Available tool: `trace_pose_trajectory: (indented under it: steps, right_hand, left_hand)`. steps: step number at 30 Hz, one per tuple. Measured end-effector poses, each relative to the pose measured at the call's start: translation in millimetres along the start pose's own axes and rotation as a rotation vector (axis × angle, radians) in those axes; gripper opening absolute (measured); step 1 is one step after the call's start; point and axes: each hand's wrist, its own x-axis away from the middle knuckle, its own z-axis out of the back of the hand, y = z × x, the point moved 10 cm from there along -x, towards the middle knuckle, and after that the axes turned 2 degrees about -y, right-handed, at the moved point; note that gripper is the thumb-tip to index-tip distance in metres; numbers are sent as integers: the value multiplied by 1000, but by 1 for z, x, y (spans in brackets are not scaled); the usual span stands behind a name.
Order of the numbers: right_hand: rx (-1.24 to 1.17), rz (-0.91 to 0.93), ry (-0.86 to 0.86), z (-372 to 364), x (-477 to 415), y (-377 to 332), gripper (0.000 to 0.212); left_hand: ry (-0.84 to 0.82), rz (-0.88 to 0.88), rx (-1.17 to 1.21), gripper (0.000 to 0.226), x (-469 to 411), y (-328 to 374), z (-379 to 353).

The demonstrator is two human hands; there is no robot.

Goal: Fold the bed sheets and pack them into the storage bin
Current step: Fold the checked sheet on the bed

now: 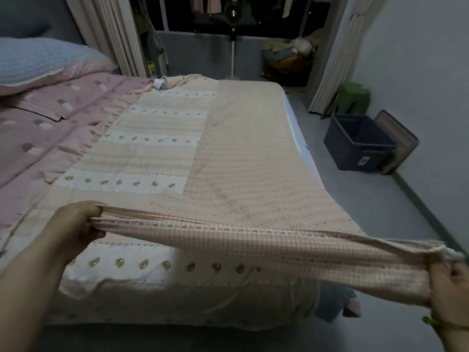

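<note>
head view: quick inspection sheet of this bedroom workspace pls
surface: bed, covered by a pink sheet on the left and a beige sheet on the right.
job's things: beige sheet lies flat, with its near edge lifted and stretched taut; bin stands open on the floor right of the bed, with a flat panel, maybe its lid, leaning on the wall behind.
clutter: pillow at the bed's head; blurred blue and pink item on the floor by the near corner.
grippers: left hand and right hand each grip one end of the lifted edge.
cables: nothing seen.
surroundings: curtains, fan, green stool, dark window.
</note>
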Motion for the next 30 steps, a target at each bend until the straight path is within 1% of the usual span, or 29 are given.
trace_pose_trajectory:
  steps: [2,3,5,6,11,12,14,16,17,18,19,20,21,23,24,26,28,30]
  right_hand:
    - [22,-78,-44,-14,-3,-1,46]
    - [22,-103,-92,-24,-9,2,40]
    - [51,-99,-161,-51,-24,2,49]
    - [66,-97,-177,-66,-33,0,49]
    - [111,-166,-245,-145,-95,5,36]
    - [121,-187,-254,-162,-113,6,36]
    - [148,-179,-242,-197,-158,-4,37]
    - [135,-176,-230,-232,-198,-23,37]
    - [119,-164,-236,-254,-218,-32,37]
    - [97,-158,-259,-276,-233,-37,38]
    - [70,-163,-300,-299,-245,-33,39]
    - [66,-182,-353,-319,-252,-21,43]
    - [107,-223,-401,-336,-252,0,51]
    - [266,-328,-487,-354,-235,62,66]
    - [362,-383,-539,-354,-215,97,68]
    - [517,-501,-651,-347,-167,160,66]
    - [573,-614,-673,-331,-129,200,62]
    - [602,-693,-623,-313,-113,217,70]
  left_hand:
    - [-9,43,5,31,-6,-3,-21]
    - [9,62,-36,31,-14,-8,-26]
    - [43,120,-25,30,-39,-20,-38]
    - [47,165,-27,29,-51,-26,-46]
    - [118,269,10,24,-118,-29,-87]
    - [130,283,9,23,-137,-26,-95]
    - [151,274,22,19,-181,-10,-116]
    - [147,237,108,12,-219,10,-138]
    - [103,209,145,12,-241,19,-155]
    - [47,180,140,21,-257,24,-169]
    - [9,169,87,36,-270,23,-182]
    - [15,176,-21,50,-278,12,-186]
    - [28,197,-146,57,-282,-4,-189]
    - [20,276,-358,58,-279,-55,-190]
    - [-7,335,-431,56,-272,-86,-190]
    - [-64,426,-527,54,-256,-140,-191]
    - [-104,453,-602,55,-245,-175,-189]
    - [-73,425,-650,54,-243,-186,-184]
